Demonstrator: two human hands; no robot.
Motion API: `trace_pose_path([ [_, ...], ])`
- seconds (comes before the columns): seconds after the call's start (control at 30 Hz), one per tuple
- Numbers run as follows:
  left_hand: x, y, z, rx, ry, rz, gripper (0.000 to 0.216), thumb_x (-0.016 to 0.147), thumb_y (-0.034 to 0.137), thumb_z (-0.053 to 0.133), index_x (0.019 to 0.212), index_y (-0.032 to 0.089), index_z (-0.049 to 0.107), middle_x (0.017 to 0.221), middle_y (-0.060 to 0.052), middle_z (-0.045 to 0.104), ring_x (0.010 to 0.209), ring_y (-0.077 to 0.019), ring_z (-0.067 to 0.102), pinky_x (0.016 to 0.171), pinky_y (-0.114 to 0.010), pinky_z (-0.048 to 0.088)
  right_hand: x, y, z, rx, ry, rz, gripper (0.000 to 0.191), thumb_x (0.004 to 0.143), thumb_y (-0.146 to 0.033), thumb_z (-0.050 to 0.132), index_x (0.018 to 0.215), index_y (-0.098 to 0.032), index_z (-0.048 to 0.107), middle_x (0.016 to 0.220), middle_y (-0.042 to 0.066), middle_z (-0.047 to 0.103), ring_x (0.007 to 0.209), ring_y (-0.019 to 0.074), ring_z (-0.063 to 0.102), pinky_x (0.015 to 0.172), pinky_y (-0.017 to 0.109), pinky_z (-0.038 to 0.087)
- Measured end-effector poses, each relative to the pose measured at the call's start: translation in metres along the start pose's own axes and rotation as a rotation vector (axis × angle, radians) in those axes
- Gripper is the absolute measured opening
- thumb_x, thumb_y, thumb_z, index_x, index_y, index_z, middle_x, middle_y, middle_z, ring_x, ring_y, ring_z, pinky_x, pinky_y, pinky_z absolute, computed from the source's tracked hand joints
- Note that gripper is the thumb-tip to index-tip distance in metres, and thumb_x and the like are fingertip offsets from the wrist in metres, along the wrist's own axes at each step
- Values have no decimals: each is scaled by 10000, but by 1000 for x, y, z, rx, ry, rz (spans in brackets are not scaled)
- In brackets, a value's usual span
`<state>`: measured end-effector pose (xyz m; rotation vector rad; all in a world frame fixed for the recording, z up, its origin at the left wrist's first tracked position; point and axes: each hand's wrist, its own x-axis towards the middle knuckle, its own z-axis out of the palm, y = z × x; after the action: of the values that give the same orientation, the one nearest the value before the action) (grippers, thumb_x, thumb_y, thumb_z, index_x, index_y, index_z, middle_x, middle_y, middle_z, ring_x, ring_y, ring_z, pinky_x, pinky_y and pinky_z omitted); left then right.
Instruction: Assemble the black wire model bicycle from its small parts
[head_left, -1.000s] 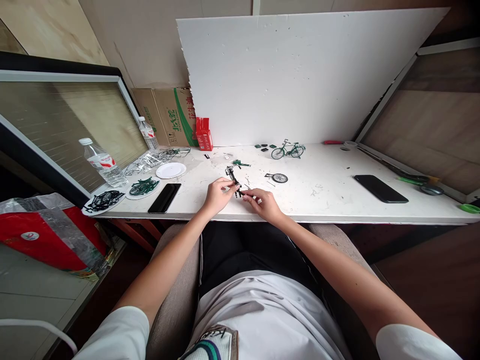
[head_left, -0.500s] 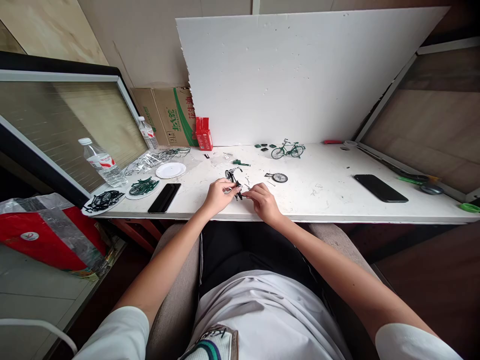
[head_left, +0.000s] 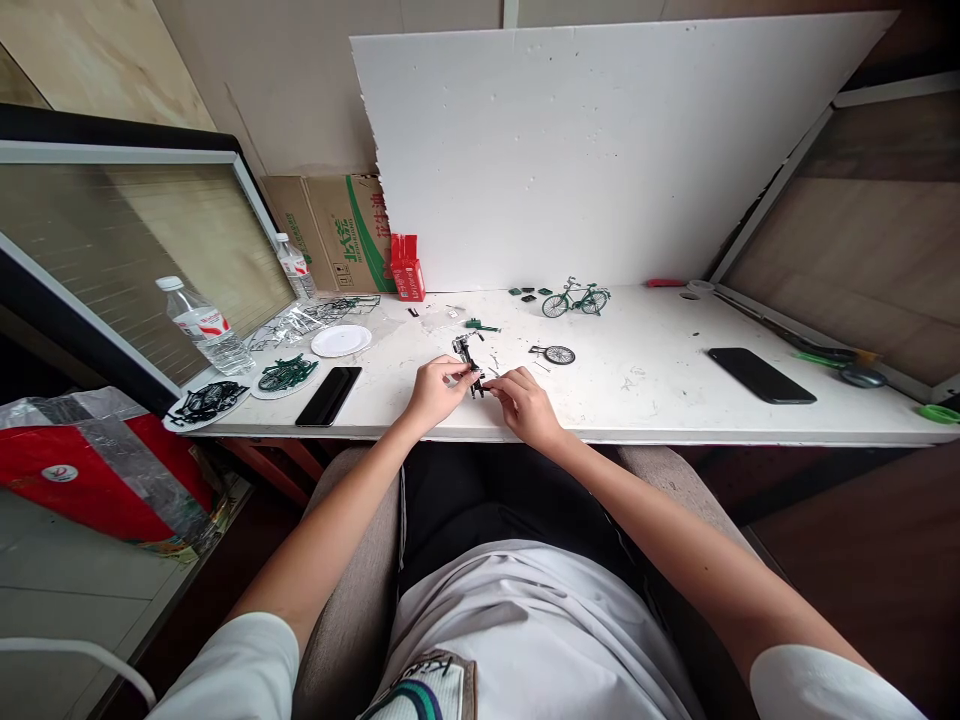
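Note:
My left hand (head_left: 435,390) pinches a small black model bicycle frame (head_left: 466,358) just above the white table (head_left: 645,390). My right hand (head_left: 525,402) has its fingertips pinched at the frame's near end, holding a tiny part that I cannot make out. A loose wheel (head_left: 559,355) lies just right of the hands, and a small green part (head_left: 478,325) lies behind them. A finished green model bicycle (head_left: 576,299) stands at the back by the white foam board (head_left: 600,150).
Left side: a black phone (head_left: 328,395), a white plate (head_left: 341,341), discs of green parts (head_left: 286,374) and black parts (head_left: 206,402), two water bottles (head_left: 206,327), a red box (head_left: 407,268), a carton (head_left: 337,232). Another phone (head_left: 760,376) lies right.
The bicycle frame has tilted back upright in my left hand. My right hand has shifted slightly left toward it and stays pinched at its near end.

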<state>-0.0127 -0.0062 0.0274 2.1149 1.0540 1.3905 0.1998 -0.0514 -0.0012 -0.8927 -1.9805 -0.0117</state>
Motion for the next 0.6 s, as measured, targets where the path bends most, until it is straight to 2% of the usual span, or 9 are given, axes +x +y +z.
trace_pose_path([
  [0.17, 1, -2, -1, -20, 0, -11, 331, 906, 522, 784, 947, 203, 859, 954, -109, 798, 875, -230, 719, 727, -340, 551, -1, 1, 1, 7, 9, 30, 234, 1119, -268, 501, 1182, -260, 726, 945, 91, 711, 926, 263, 643, 775, 391, 545],
  [0.33, 0, -4, 0, -36, 0, -18, 328, 901, 509, 787, 961, 195, 859, 975, -117, 804, 897, -239, 730, 732, -342, 556, -3, 3, 3, 37, -24, 32, 272, 1138, -325, 481, 1234, -237, 720, 930, 83, 714, 805, 220, 666, 740, 356, 537],
  [0.6, 1, -8, 1, -28, -44, -38, 279, 880, 469, 820, 961, 207, 868, 1017, -122, 820, 928, -262, 749, 725, -353, 559, -5, 10, 4, 10, -49, 17, 350, 1064, -130, 484, 1248, -268, 747, 934, 74, 702, 902, 231, 669, 761, 343, 563],
])
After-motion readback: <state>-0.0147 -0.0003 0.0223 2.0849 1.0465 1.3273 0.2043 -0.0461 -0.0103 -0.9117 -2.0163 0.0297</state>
